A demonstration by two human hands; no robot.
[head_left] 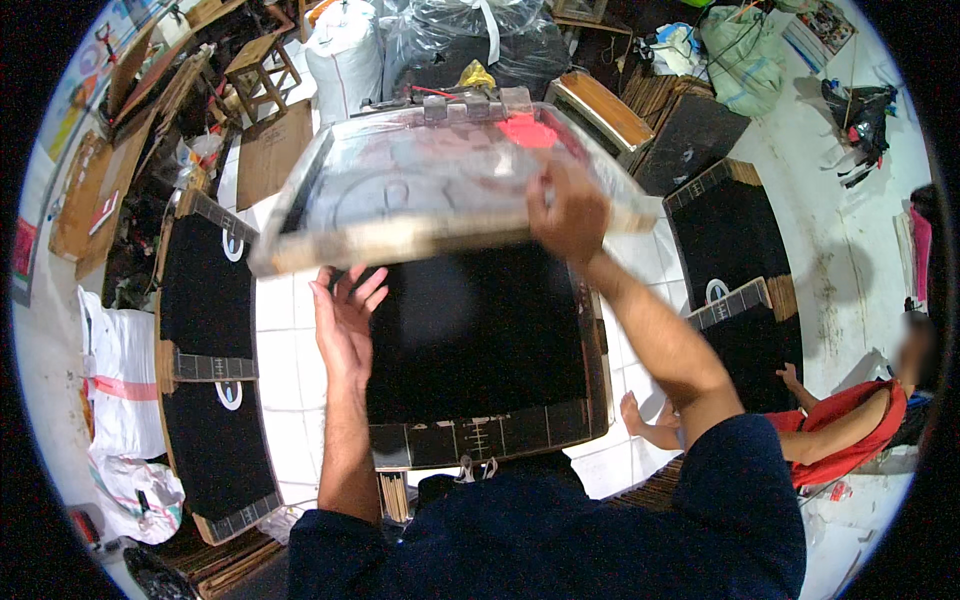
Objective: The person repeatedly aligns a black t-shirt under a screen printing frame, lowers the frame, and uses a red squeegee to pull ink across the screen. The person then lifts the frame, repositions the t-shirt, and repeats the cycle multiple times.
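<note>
A wooden-edged screen printing frame [330, 246] is tilted up in front of me, its front rail raised and its far side at a row of clamps. Its pale mesh carries a patch of bright red ink [527, 131]. Just below the front rail, my left hand [346, 325] is open, palm up with fingers apart; whether the fingertips touch the rail I cannot tell. My right hand [570, 215], slightly blurred, is closed at the rail's right part; what it grips is hidden. Under the frame lies a black panel [470, 340] with a lined near border.
More black panels [207, 290] [730, 235] lie on both sides, some with white oval prints. A person in red [850, 435] sits at the right, a hand near a panel. White sacks [343, 60] and plastic-wrapped bundles [470, 40] stand behind the frame. A wooden stool [262, 75] is far left.
</note>
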